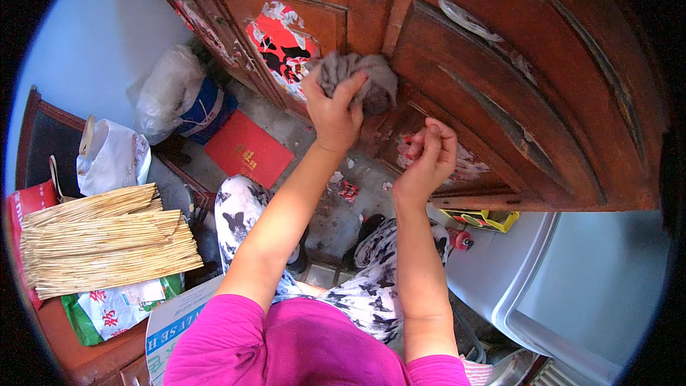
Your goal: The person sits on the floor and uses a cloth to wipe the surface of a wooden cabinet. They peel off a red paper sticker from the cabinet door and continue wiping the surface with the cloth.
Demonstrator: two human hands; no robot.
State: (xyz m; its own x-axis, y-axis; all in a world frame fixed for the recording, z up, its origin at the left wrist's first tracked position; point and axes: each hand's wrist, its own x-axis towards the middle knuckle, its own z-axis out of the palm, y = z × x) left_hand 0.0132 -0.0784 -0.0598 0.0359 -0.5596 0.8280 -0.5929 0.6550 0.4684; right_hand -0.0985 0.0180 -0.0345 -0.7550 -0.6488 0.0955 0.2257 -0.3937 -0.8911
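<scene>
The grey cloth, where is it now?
In the head view, the grey cloth is upper centre, pressed on the wooden door by the left hand.

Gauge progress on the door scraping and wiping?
Partly done. Paper scraps already lie on the floor. In hand: left hand presses a grey rag on the wooden door; right hand picks at white residue. Left: torn red sticker, other patches.

Bright daylight, soft shadows, sharp centre (fisheye bending, black corners).

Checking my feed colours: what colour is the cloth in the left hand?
Grey; the cloth is bunched in the left hand against the wooden door, head view.
</scene>
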